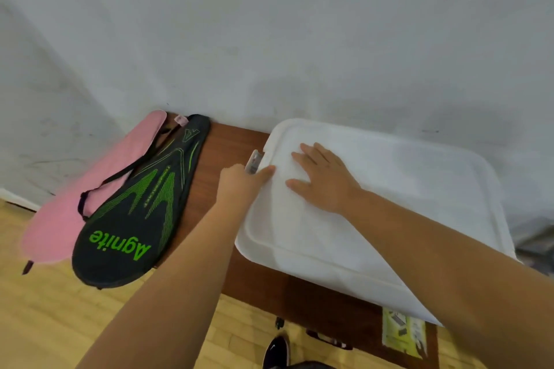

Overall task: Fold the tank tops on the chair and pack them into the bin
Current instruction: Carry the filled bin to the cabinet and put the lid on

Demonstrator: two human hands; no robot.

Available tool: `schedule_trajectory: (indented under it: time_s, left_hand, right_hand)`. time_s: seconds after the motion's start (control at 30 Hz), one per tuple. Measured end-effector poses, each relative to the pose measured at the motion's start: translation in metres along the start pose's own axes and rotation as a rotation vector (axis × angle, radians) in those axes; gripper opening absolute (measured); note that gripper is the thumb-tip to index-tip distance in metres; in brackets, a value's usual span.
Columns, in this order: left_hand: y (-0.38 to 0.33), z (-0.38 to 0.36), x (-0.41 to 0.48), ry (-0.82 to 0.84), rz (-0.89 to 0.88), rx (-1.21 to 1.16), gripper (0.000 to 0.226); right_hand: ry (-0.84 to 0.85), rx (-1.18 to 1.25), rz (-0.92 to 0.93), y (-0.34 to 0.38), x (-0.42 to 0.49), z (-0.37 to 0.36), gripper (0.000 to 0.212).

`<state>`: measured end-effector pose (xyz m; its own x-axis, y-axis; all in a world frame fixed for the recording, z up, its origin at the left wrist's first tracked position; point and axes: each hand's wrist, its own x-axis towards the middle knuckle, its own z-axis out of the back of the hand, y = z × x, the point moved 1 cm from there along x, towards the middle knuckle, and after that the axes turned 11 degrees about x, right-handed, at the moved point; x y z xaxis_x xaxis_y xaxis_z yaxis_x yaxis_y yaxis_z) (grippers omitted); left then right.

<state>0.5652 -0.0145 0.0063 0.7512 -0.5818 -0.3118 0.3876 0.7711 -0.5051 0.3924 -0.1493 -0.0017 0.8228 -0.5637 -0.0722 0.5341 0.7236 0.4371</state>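
A white plastic bin with its lid (404,189) on stands on a brown wooden table (227,141) against the wall. My right hand (323,180) lies flat on the lid near its left end, fingers spread. My left hand (239,186) grips the lid's left edge beside a grey latch (254,161), thumb on top of the rim. The inside of the bin is hidden by the lid. No tank tops and no chair are in view.
A black racket cover with green "Agnite" lettering (141,204) and a pink racket cover (60,210) lie on the table's left end, overhanging it. A green leaflet (403,335) lies at the front right. Wooden floor and a black shoe (277,350) show below.
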Motion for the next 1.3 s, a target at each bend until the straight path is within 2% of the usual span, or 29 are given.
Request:
schedule_trajectory:
  time_s: [0.07,0.17,0.3,0.4,0.5,0.63,0.67,0.7,0.8,1.0,1.07,1.17,1.23,1.3]
  left_hand:
    - [0.001,-0.006,-0.005,-0.096,-0.051,-0.035,0.058]
    - [0.001,-0.010,-0.013,-0.134,-0.080,-0.093,0.042]
    - [0.002,-0.012,-0.010,-0.147,-0.062,-0.134,0.045]
    - [-0.002,-0.014,-0.013,-0.194,-0.081,-0.046,0.051]
    - [-0.007,-0.015,-0.017,-0.224,-0.074,0.019,0.044]
    - [-0.021,-0.012,-0.017,-0.168,-0.045,0.130,0.033]
    - [-0.029,-0.014,-0.019,-0.177,-0.079,0.190,0.032]
    - [-0.038,-0.018,-0.021,-0.209,-0.152,0.260,0.041]
    - [-0.084,-0.043,-0.043,-0.195,-0.385,0.359,0.066]
    - [-0.171,-0.135,-0.097,0.123,-0.853,0.459,0.063]
    - [-0.186,-0.161,-0.116,0.144,-0.912,0.562,0.067]
    - [-0.189,-0.188,-0.135,0.129,-0.887,0.741,0.077]
    - [-0.186,-0.194,-0.138,0.108,-0.879,0.764,0.077]
    - [-0.186,-0.195,-0.138,0.113,-0.881,0.774,0.077]
  right_hand:
    - [-0.039,0.002,0.018,-0.004,-0.003,-0.005,0.080]
    - [-0.067,0.002,0.032,-0.006,-0.005,-0.008,0.079]
    - [-0.080,0.020,0.012,-0.005,-0.005,-0.009,0.078]
    - [-0.077,0.031,0.008,-0.003,-0.007,-0.006,0.077]
    - [-0.050,0.058,0.004,0.001,-0.008,0.000,0.076]
    - [-0.064,0.137,-0.032,-0.010,-0.025,0.015,0.072]
    - [-0.097,0.131,-0.041,-0.020,-0.034,0.020,0.071]
    - [-0.133,0.125,-0.060,-0.032,-0.044,0.025,0.070]
    - [-0.257,0.127,-0.199,-0.081,-0.078,0.050,0.065]
    - [-0.446,0.163,-0.714,-0.169,-0.164,0.103,0.063]
    - [-0.443,0.233,-0.875,-0.189,-0.196,0.105,0.069]
    - [-0.363,0.563,-1.015,-0.202,-0.231,0.099,0.094]
    - [-0.289,0.737,-1.013,-0.199,-0.241,0.095,0.091]
    - [-0.320,0.815,-0.996,-0.200,-0.247,0.089,0.087]
